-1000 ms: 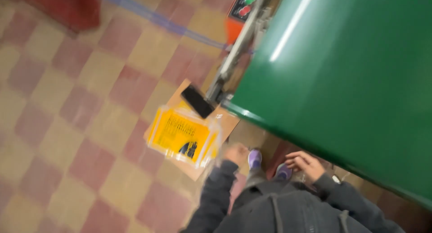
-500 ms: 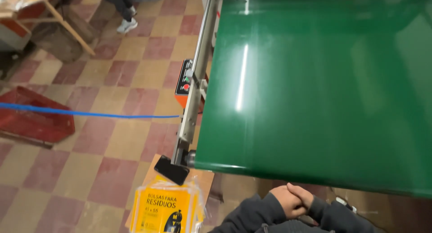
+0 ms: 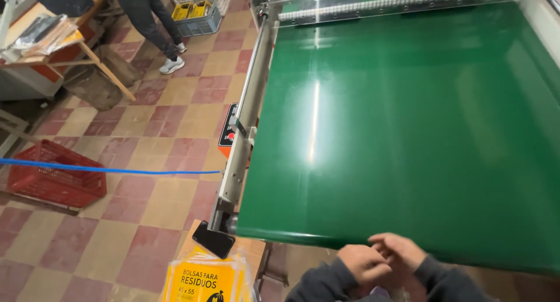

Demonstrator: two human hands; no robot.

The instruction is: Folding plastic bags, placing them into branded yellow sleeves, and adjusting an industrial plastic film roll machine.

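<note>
My left hand (image 3: 361,262) and my right hand (image 3: 400,250) are pressed together low in the view, just below the near edge of a wide green conveyor belt (image 3: 408,121). The fingers touch one another. I cannot tell whether either hand holds anything. Both wrists are in dark grey sleeves. The glossy belt runs away from me with nothing on it. A grey metal side rail (image 3: 242,133) borders its left edge.
A yellow packet of bags (image 3: 204,281) lies on a small wooden stand with a black phone (image 3: 213,239) beside it. A red crate (image 3: 55,173) and a blue cable (image 3: 105,169) sit on the checkered floor. A person's legs (image 3: 154,28) stand far left near crates and a wooden table.
The view has lifted from the floor up to the belt. My hands, apart a second ago, have come together at the belt's near edge.
</note>
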